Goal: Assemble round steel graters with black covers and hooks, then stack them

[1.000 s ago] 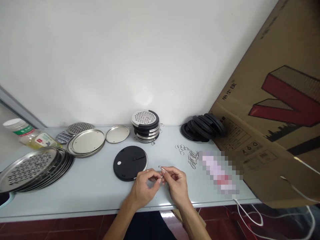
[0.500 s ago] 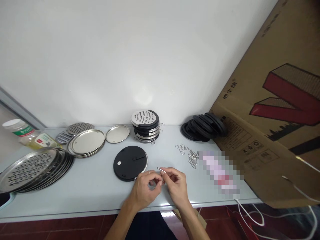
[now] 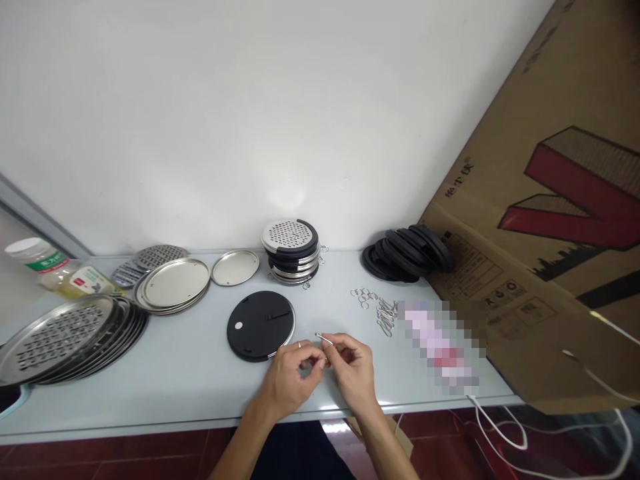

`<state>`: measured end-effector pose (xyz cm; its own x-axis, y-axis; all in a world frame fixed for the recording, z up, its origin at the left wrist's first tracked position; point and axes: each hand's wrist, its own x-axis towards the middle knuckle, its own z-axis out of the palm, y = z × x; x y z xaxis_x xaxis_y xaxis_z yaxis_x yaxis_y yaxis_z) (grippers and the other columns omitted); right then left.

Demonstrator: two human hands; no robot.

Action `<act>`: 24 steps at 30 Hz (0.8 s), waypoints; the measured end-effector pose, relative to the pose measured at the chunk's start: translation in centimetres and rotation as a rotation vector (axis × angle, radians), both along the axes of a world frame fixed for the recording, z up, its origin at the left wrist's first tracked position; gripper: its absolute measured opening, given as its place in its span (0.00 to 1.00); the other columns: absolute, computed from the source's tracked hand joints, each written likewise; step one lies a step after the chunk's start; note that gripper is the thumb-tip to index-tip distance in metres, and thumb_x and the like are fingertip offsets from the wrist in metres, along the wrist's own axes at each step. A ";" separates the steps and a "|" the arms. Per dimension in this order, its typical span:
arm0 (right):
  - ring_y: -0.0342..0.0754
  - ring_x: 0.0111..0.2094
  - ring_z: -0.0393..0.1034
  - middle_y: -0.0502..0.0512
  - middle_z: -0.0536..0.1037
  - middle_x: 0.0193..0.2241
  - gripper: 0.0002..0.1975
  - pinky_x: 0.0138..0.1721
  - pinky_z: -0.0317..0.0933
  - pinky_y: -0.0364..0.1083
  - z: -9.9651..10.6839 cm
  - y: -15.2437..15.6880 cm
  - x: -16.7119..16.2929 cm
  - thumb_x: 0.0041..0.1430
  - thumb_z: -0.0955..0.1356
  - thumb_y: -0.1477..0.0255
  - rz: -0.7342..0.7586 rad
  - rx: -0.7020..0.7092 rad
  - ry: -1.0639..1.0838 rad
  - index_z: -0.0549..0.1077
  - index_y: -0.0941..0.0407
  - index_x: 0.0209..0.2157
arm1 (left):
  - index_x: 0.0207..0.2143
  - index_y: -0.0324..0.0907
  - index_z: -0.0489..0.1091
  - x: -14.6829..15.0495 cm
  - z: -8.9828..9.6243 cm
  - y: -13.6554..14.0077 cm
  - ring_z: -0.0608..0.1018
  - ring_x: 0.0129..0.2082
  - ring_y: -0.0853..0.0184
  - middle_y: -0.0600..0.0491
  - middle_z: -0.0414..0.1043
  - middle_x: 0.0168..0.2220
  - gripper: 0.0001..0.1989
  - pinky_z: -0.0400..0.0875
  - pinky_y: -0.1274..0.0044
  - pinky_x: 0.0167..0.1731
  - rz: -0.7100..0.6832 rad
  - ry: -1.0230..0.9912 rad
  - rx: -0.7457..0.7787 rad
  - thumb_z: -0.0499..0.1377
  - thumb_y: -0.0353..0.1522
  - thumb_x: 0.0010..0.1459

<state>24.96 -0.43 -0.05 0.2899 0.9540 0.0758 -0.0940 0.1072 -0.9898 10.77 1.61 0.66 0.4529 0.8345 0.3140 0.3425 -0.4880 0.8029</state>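
Note:
My right hand (image 3: 354,375) pinches a small metal clip (image 3: 325,339) between thumb and forefinger, its end poking out past the fingertips. My left hand (image 3: 291,377) meets it from the side, thumb and fingers closed together. Whatever those left fingertips grip is too small and covered to make out. Just beyond the left hand lies a round black disc (image 3: 260,339) with a white dot and a metal rim. To the right of my hands are several loose metal rings (image 3: 365,305) and a small heap of metal clips (image 3: 385,319).
A stack of round graters with black edging (image 3: 289,235) stands by the wall. Black round covers (image 3: 400,257) lean near a cardboard box (image 3: 500,293). Metal plates (image 3: 180,281), a plain lid (image 3: 235,268), perforated discs (image 3: 63,337) and a jar (image 3: 49,267) occupy the left side.
Almost nothing differs. Both hands stay together over the table edge, with only a slight shift of the fingers around the clip.

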 end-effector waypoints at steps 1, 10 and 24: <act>0.44 0.23 0.70 0.51 0.78 0.21 0.07 0.27 0.67 0.43 0.0 0.0 0.0 0.53 0.73 0.67 -0.002 0.001 -0.003 0.81 0.56 0.31 | 0.29 0.43 0.71 0.0 0.0 0.0 0.70 0.26 0.74 0.58 0.72 0.26 0.07 0.65 0.82 0.29 0.000 0.002 0.000 0.56 0.25 0.57; 0.45 0.23 0.71 0.52 0.79 0.22 0.07 0.27 0.68 0.43 0.1 0.0 0.0 0.54 0.73 0.67 -0.019 0.002 0.001 0.80 0.56 0.31 | 0.29 0.43 0.69 0.0 -0.2 0.1 0.71 0.26 0.73 0.58 0.72 0.26 0.06 0.66 0.81 0.31 0.031 0.039 -0.010 0.56 0.25 0.55; 0.45 0.22 0.69 0.51 0.77 0.21 0.10 0.26 0.66 0.43 -0.3 0.0 0.0 0.55 0.72 0.65 -0.028 -0.031 -0.013 0.80 0.57 0.34 | 0.32 0.43 0.66 0.0 -0.5 0.1 0.72 0.28 0.72 0.57 0.70 0.29 0.06 0.67 0.81 0.30 0.042 0.074 0.012 0.53 0.24 0.56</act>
<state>24.93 -0.42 -0.35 0.3156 0.9476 0.0500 -0.0784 0.0785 -0.9938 10.81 1.74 0.20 0.4399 0.8495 0.2912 0.4210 -0.4815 0.7687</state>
